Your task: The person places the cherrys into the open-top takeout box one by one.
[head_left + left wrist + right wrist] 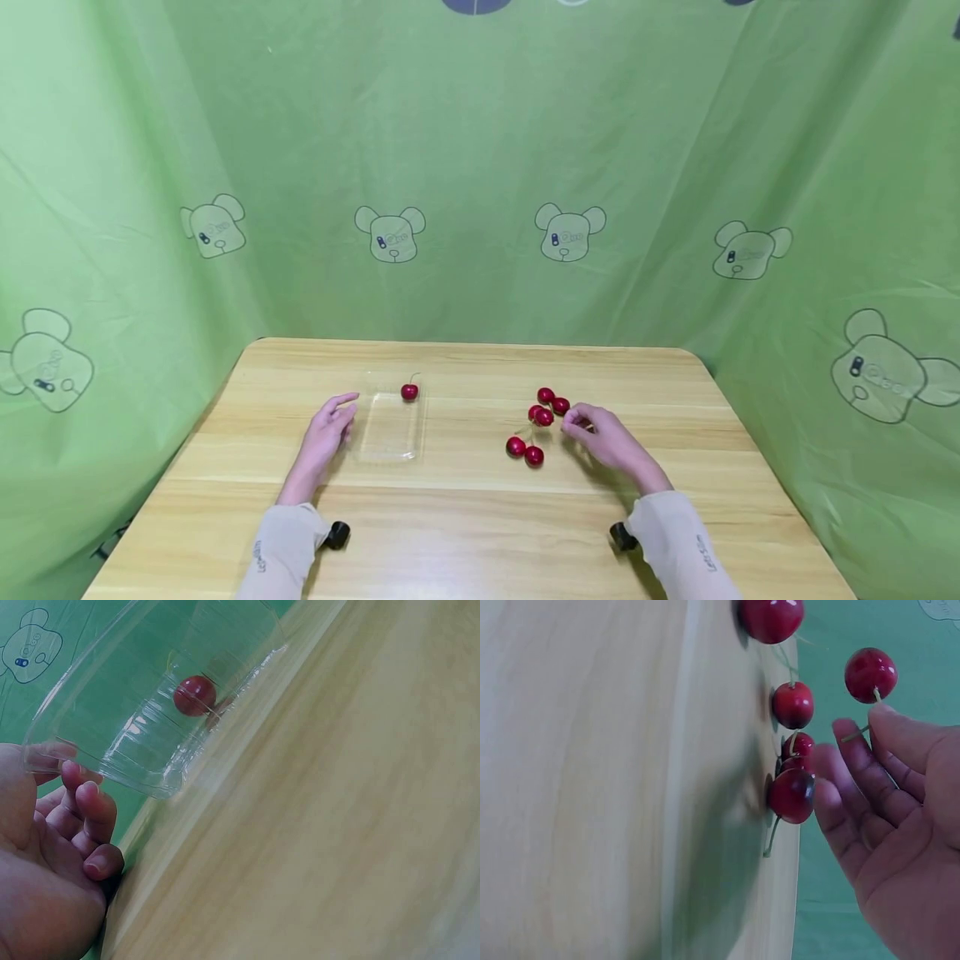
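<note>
A clear plastic tray (390,455) lies left of the table's middle, with one red cherry (408,392) at its far end; the left wrist view shows this cherry (195,695) through the tray's wall (135,742). My left hand (345,414) lies on the table with relaxed fingers (94,806) at the tray's left edge, holding nothing. A loose group of several cherries (540,416) lies right of centre. My right hand (576,422) reaches it and pinches one cherry (870,673) by its stem, slightly away from the others (791,795).
The wooden table (480,517) has rounded far corners and is enclosed by a green curtain (480,167) printed with bears. Two cherries (525,451) lie nearest me, in front of the group.
</note>
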Motion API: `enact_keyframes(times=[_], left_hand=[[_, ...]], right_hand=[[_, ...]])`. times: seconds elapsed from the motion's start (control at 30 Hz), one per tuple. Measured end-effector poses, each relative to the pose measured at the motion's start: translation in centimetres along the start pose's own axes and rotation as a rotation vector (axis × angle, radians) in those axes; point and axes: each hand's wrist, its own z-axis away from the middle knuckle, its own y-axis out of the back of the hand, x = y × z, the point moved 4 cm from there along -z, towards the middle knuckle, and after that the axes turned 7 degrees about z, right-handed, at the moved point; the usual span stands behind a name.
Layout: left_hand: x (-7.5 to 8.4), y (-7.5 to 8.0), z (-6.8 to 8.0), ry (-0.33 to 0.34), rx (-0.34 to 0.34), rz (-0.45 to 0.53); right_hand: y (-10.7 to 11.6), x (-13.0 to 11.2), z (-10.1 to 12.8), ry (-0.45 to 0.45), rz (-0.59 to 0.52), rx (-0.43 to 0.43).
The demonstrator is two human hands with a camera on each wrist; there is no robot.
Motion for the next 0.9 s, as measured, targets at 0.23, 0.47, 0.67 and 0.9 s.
enact_keyframes(times=[0.23, 0.47, 0.67, 0.9], left_hand=[[0.1, 0.1, 0.0, -0.001, -0.001, -0.002], [-0.1, 0.2, -0.1, 0.015, -0.007, -0.009], [0.0, 0.2, -0.2, -0.011, 0.002, -0.017], [-0.1, 0.1, -0.1, -0.007, -0.006, -0.032]], right_hand=[[0.0, -0.7, -0.4, 0.004, -0.079, 0.036], [-0.4, -1.8, -0.7, -0.001, -0.132, 0.053], [-0.7, -2.9, -1.3, 0.017, -0.135, 0.064], [-1.4, -4.1, -2.2, 0.042, -0.156, 0.07]])
